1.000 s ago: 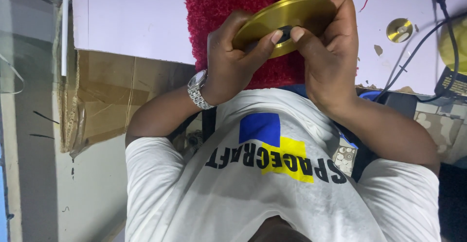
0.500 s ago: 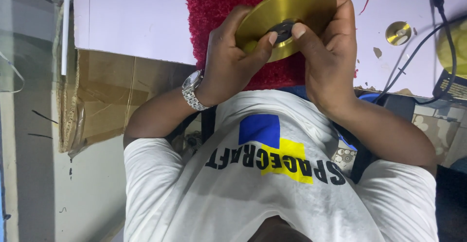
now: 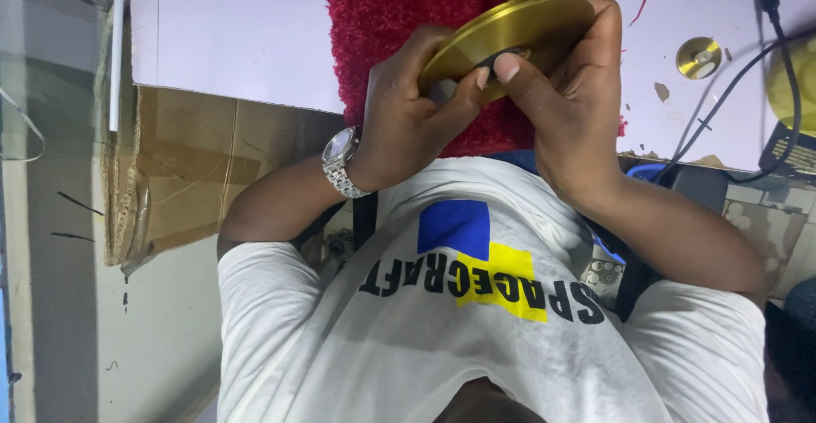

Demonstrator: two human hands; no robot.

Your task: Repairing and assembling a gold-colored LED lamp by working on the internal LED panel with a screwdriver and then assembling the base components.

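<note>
Brass disc [image 3: 510, 32]: held above red rug [image 3: 382, 23], rod pointing away from you. Your left hand [image 3: 408, 108] and right hand [image 3: 569, 108] both pinch its near rim; the dark centre fitting, possibly a nut, sits at your thumbs.

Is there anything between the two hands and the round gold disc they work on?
Nothing visible. The left hand and the right hand both already grip the gold disc directly at its rim, above the red rug. Their thumbs meet near a dark part at its centre.
</note>
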